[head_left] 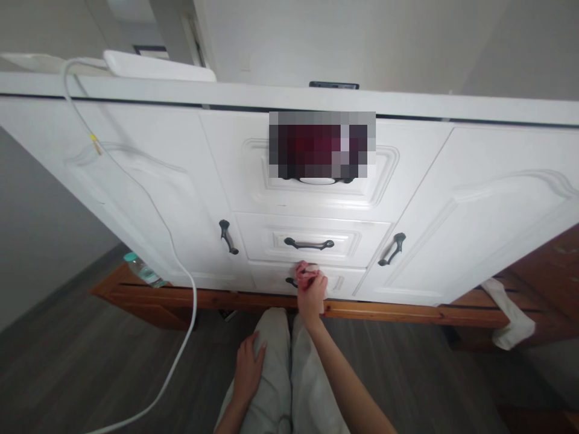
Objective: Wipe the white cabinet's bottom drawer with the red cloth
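— Gripping what is the right hand point(311, 288) seen?
— The bottom drawer handle point(292, 282), low on the white cabinet point(136, 181), is clasped. The left hand point(248, 367) is laid flat, released, on the knee.

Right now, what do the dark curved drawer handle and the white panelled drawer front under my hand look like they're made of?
The dark curved drawer handle looks like matte blackened metal, thin with flared ends. The white panelled drawer front, where the right hand grips, seems to be painted wood or board: smooth, faintly glossy, with moulded edges.
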A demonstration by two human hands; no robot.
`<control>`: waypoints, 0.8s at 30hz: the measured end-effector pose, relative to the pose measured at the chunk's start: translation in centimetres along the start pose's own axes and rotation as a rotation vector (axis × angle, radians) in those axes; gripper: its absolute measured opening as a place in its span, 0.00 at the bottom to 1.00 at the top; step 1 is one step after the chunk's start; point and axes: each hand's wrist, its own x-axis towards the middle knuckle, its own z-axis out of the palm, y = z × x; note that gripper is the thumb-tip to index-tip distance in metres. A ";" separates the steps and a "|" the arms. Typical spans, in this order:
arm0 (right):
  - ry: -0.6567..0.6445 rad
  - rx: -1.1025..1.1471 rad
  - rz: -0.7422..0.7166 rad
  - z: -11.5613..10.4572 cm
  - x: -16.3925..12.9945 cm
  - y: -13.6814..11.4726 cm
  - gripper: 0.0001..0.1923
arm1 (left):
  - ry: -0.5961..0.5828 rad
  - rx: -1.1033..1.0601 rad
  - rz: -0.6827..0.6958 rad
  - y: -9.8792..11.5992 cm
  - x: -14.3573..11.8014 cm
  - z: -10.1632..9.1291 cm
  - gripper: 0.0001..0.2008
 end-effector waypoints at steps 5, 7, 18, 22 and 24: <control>-0.157 -0.115 -0.502 6.9 -2.1 -5.2 0.10 | -0.054 0.064 0.008 -1.4 -1.1 0.7 0.32; -0.255 -0.185 -0.708 8.9 -2.8 -5.7 0.11 | -0.077 0.091 0.009 -0.8 -0.7 0.8 0.32; -0.343 -0.366 -0.913 3.5 -1.8 9.7 0.18 | -0.095 0.135 -0.019 -0.6 -0.3 0.6 0.32; -0.276 -0.367 -0.736 -2.6 0.6 15.6 0.20 | -0.100 0.164 -0.026 -0.5 -0.2 1.0 0.34; -0.227 -0.295 -0.680 -5.0 1.5 17.4 0.20 | -0.102 0.167 -0.028 -0.6 -0.1 1.2 0.35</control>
